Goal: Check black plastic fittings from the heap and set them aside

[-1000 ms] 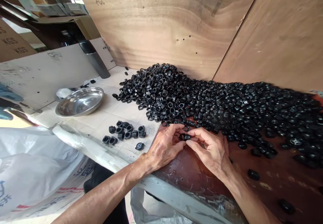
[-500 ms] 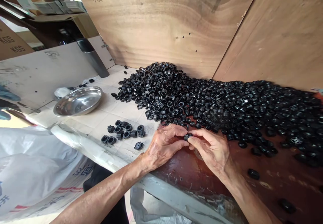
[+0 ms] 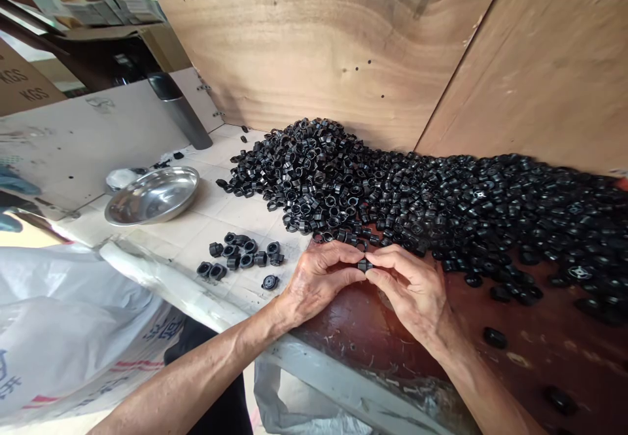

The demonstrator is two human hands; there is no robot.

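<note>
Between my two hands is a small black plastic part [image 3: 363,265], partly covered by the fingertips. My left hand [image 3: 321,278] pinches it from the left with thumb and forefinger. From the right, my right hand [image 3: 412,288] grips the same part between thumb and fingers. Just behind the hands lies a large heap of black plastic rings [image 3: 318,167]. Left of my left hand sits a loose group of ring-shaped black pieces [image 3: 245,252], with one round piece [image 3: 269,282] showing a patterned face nearer the table edge.
A steel bowl [image 3: 152,196] and a dark flask [image 3: 181,111] stand at the left. Darker black caps [image 3: 515,212] spread along the right, a few lying loose. Wooden boards [image 3: 318,42] wall off the back. A white sack [image 3: 73,330] is at lower left.
My right thumb and fingers have shifted slightly on the small black part, which shows a little more between the fingertips. The left hand stays nearly in place.
</note>
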